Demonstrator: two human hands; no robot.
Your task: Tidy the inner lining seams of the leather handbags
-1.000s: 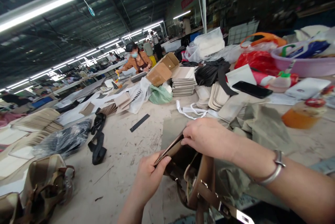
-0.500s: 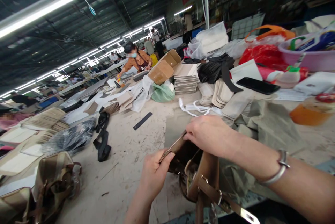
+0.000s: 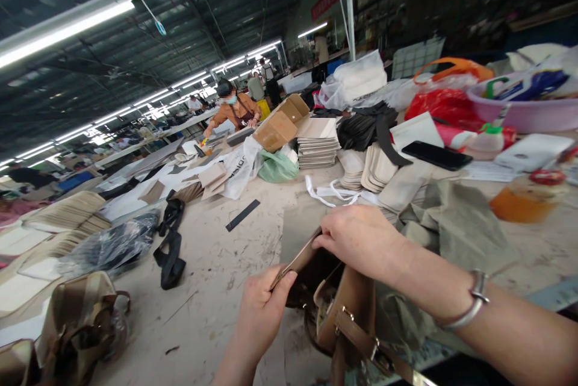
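Note:
A brown handbag stands on the near side of the work table, its mouth spread and its dark inside partly visible. My left hand pinches the bag's far rim at its left end, thumb on the inner side. At the other end of that same rim, my right hand grips the edge with curled fingers; a silver bangle circles that wrist. Straps with metal fittings hang from the bag's near side toward me. Olive-grey fabric lies crumpled to the right of the bag, partly behind my right forearm.
More brown bags sit at the lower left, near stacked beige panels and black straps. A cardboard box, a phone, a jar of orange liquid and a purple basin stand farther off. A co-worker works across the table.
The view has shifted slightly, so the table's contents sit a little lower and farther left. Both hands keep their hold on the handbag's rim.

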